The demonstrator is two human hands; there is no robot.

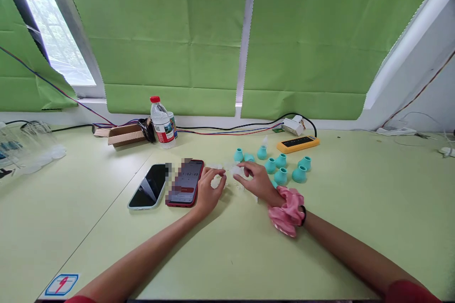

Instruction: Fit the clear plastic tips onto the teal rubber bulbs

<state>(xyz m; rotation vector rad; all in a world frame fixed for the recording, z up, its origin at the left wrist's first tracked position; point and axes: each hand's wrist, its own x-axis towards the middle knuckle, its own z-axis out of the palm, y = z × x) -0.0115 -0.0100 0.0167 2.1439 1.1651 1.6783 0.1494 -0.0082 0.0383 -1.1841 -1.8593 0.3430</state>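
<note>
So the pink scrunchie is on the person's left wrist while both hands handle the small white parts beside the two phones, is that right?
Not quite: the head view shows the pink scrunchie on the right wrist. Both the left hand and right hand do handle small white parts beside the two phones.

Desk [373, 208]: pale yellow-green top, wide, running to the wall. Blinds [170, 33]: green fabric, drawn down across the back wall, split by a white mullion [245, 33]. Window [53, 33]: uncovered strip at upper left, bright daylight. Sill [88, 104]: white. Wall [426, 66]: white, right side. Sticker [61, 284]: lightning symbol, desk's near left corner.
</note>
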